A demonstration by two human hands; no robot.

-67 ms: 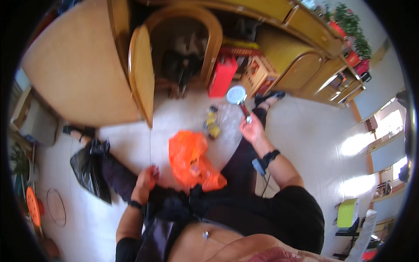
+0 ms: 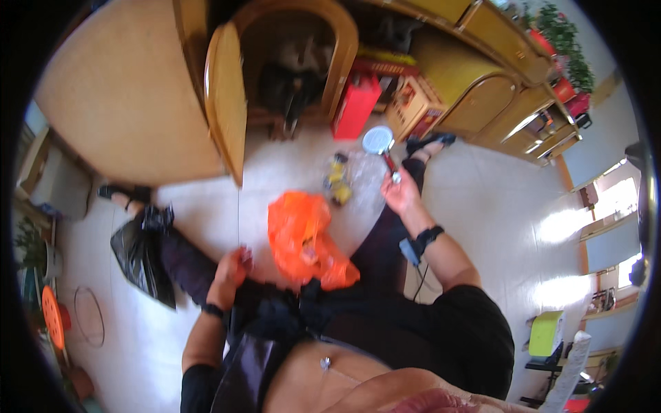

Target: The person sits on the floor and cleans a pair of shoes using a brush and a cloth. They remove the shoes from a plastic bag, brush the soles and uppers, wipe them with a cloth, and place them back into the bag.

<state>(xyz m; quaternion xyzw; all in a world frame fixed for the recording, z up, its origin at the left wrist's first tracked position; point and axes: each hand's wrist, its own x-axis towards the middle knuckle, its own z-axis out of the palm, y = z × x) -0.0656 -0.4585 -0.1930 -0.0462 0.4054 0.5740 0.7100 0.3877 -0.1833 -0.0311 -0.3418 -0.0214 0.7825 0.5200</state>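
My right hand is closed round the end of a shower head, which has a round pale face and a dark red handle. The shower head is held up over the floor, beside a clear plastic bag. Some yellow and black small items lie by that bag; blur hides their kind. Between my legs sits an orange plastic bag, crumpled, its contents mostly hidden. To its left my left hand has its fingers curled on a small reddish, partly clear thing too blurred to name.
Ahead stands a wooden cabinet with an open door and dark things inside. A red box and a printed carton stand beside it. A black plastic bag rests by my left leg. A green box is at lower right.
The whole view has shifted slightly, so the cabinet and floor items sit a little higher. Both hands keep their hold, with little movement of their own.
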